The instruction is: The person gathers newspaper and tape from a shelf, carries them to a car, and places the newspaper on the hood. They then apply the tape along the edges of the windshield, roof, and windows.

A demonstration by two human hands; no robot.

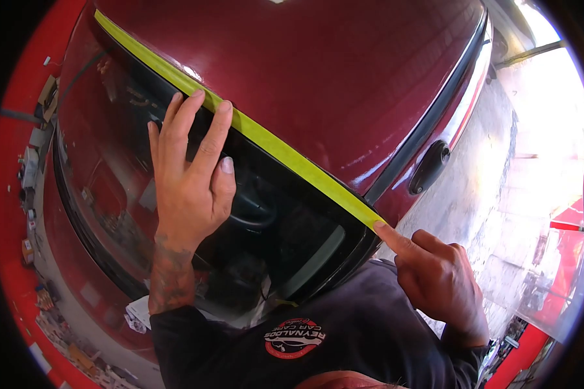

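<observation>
The left hand's (187,194) fingers, spread and gripping nothing, touch the yellow tape (274,146) along the glass (126,155), while the right hand (438,275), index extended, others curled, touches its near-right end, where uneven pressure could wrinkle it.

Along the left edge of the frame, a red wall (10,194) is seen, with brown cardboard boxes (47,91) placed beside it at the upper left. Assorted small items (78,356) are strewn across the lower left, where a grey floor (124,363) is partly shown. At the right, pale, stained ground (499,194) is brightly lit; a red post (525,353) is glimpsed at the lower right.
</observation>
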